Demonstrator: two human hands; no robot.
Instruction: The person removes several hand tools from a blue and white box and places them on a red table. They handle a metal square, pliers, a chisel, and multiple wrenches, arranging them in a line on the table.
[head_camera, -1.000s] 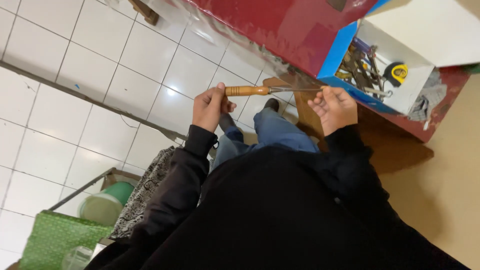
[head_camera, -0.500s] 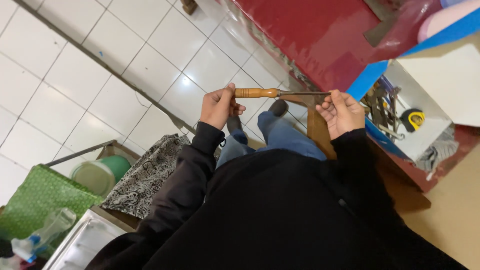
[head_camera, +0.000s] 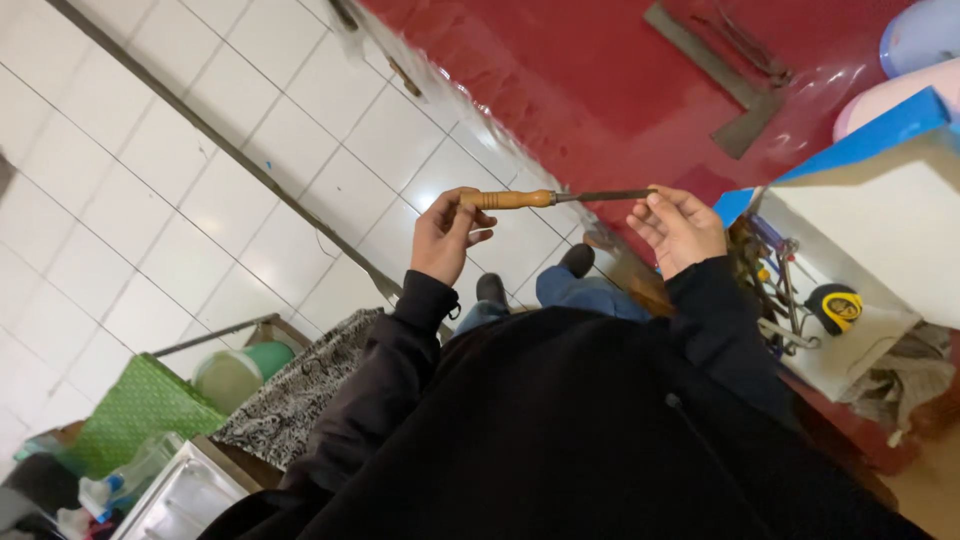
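Observation:
I hold a hand file (head_camera: 552, 197) level in front of me, with a wooden handle and a dark metal blade. My left hand (head_camera: 447, 236) grips the wooden handle. My right hand (head_camera: 678, 229) pinches the far tip of the blade between fingertips. Below the file I see my black sleeves, blue jeans and dark shoes above a white tiled floor (head_camera: 200, 200).
A red surface (head_camera: 600, 80) lies ahead with a metal square (head_camera: 715, 75) on it. At right a blue-edged white box (head_camera: 860, 290) holds tools and a yellow tape measure (head_camera: 835, 306). At lower left are a green bag (head_camera: 135, 415), a green bucket (head_camera: 235, 375) and a patterned cloth (head_camera: 295, 400).
The view has tilted and the file with both hands sits a little higher in the picture. The grip of both hands is unchanged.

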